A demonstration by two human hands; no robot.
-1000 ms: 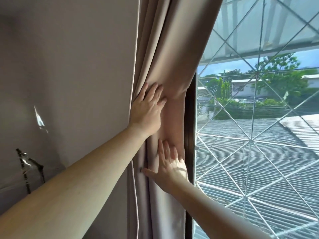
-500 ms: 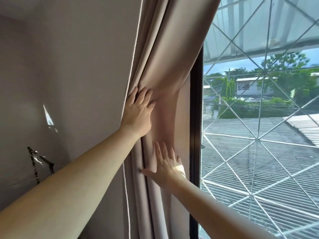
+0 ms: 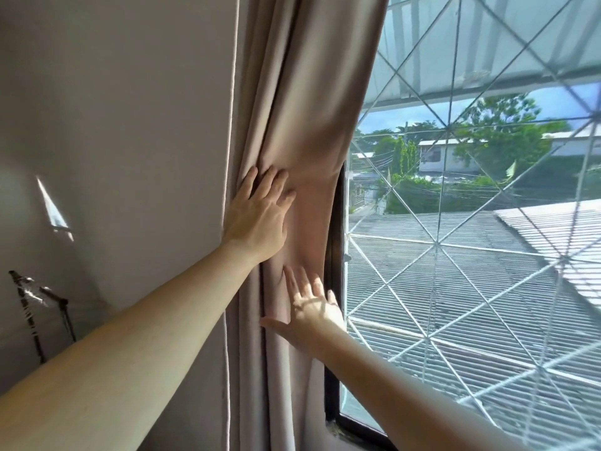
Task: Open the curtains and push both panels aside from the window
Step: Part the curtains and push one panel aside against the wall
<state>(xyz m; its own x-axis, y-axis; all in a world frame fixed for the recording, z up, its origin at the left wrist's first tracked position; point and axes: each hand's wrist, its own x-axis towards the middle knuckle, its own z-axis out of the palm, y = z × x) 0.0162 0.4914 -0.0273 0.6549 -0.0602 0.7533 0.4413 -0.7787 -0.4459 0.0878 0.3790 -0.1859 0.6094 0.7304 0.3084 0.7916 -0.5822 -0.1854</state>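
A beige curtain panel (image 3: 305,92) hangs bunched in folds at the window's left edge. My left hand (image 3: 257,216) lies flat on the gathered fabric, fingers spread and pointing up. Below it, my right hand (image 3: 309,312) presses flat against the same panel with fingers apart, beside the dark window frame (image 3: 333,255). Neither hand grips the cloth. The window (image 3: 471,239) to the right is uncovered, with a white diamond grille over it. No second panel is in view.
A plain grey wall (image 3: 113,125) fills the left side, with a thin pale cord (image 3: 231,157) hanging along the curtain's edge. A dark stand (image 3: 35,307) rises at lower left. Outside are corrugated roofs and trees.
Both hands stay pressed flat on the bunched panel, in nearly the same places. The view has shifted slightly, and the window's lower frame corner now shows.
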